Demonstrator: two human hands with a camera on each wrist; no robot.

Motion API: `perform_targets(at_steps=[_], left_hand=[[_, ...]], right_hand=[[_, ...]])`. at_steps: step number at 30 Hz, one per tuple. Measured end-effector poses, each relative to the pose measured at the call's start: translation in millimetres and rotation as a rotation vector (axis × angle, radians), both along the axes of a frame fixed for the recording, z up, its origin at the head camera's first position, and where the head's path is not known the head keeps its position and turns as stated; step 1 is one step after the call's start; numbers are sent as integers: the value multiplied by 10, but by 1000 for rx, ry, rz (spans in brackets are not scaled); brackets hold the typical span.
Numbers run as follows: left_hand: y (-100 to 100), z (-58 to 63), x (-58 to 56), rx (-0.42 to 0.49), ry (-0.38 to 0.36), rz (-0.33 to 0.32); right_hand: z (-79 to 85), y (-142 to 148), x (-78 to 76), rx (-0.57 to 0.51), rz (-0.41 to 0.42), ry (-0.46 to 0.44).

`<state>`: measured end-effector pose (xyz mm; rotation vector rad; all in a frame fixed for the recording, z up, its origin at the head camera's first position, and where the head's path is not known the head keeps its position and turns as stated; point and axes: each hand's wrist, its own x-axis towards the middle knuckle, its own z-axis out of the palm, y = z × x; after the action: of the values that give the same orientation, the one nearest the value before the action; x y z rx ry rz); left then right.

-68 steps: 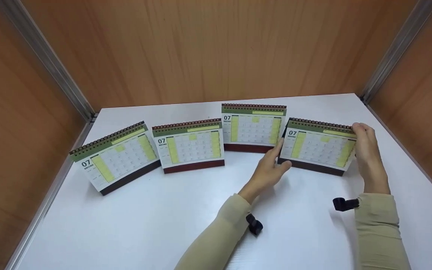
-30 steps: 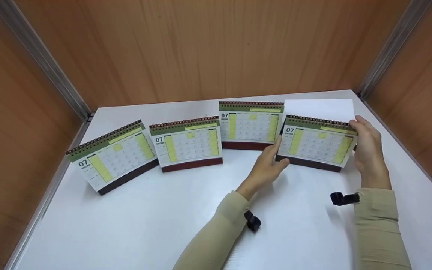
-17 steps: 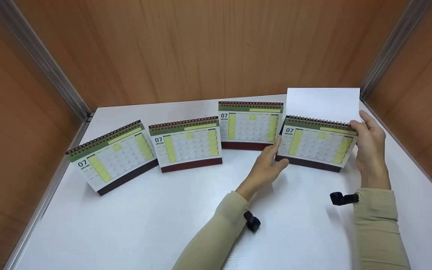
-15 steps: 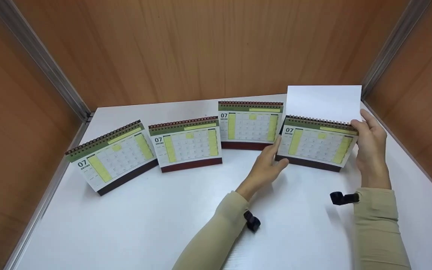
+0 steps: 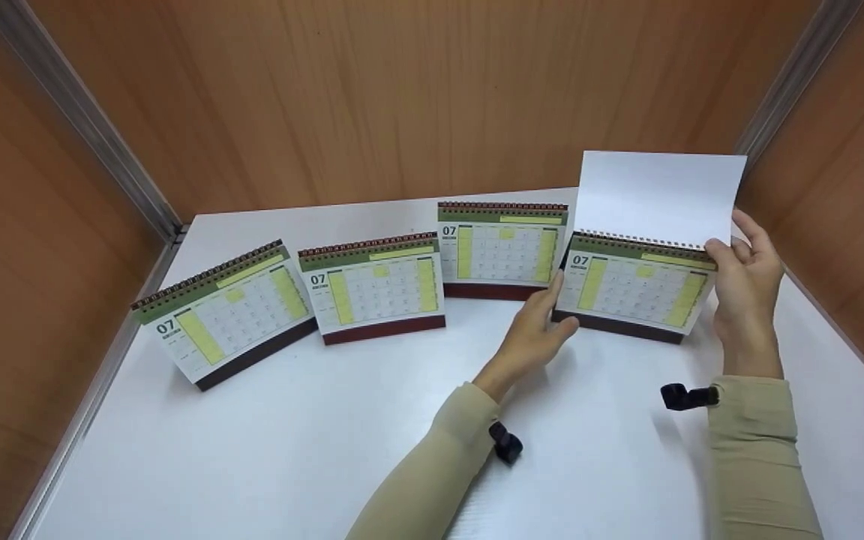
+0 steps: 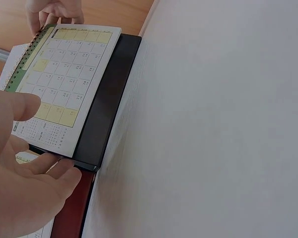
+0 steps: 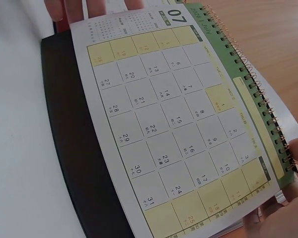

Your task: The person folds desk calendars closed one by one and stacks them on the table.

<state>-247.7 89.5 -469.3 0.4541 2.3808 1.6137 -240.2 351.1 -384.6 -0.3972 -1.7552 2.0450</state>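
A dark-based desk calendar point(image 5: 634, 281) showing month 07 stands at the right of the table. Above its spiral a blank white sheet point(image 5: 661, 191) sticks up behind. My left hand point(image 5: 526, 337) touches the calendar's left side with fairly straight fingers; in the left wrist view its thumb point(image 6: 25, 106) lies over the page from the camera's side. At the top right corner my right hand point(image 5: 747, 277) holds the calendar, thumb at the end of the spiral and other fingers behind. The right wrist view shows the July page point(image 7: 154, 119) up close; some right fingers are hidden by it.
Three more desk calendars stand to the left: a red-based one point(image 5: 503, 255) beside the held one, another red-based one point(image 5: 372, 289), and a dark-based one point(image 5: 226, 315) turned at an angle. Wooden panels point(image 5: 432, 97) enclose the white table point(image 5: 252, 450).
The blank sheet has come up from behind the right calendar and risen well above its spiral, tilting slightly. The right hand's fingers have spread upward and right. The left hand stays put.
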Motion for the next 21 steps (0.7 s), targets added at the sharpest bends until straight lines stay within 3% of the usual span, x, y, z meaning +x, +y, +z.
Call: perform_targets(at_steps=[21], left_hand=[[-23, -1, -5, 0, 16, -30]], right_hand=[[43, 51, 41, 57, -124, 27]])
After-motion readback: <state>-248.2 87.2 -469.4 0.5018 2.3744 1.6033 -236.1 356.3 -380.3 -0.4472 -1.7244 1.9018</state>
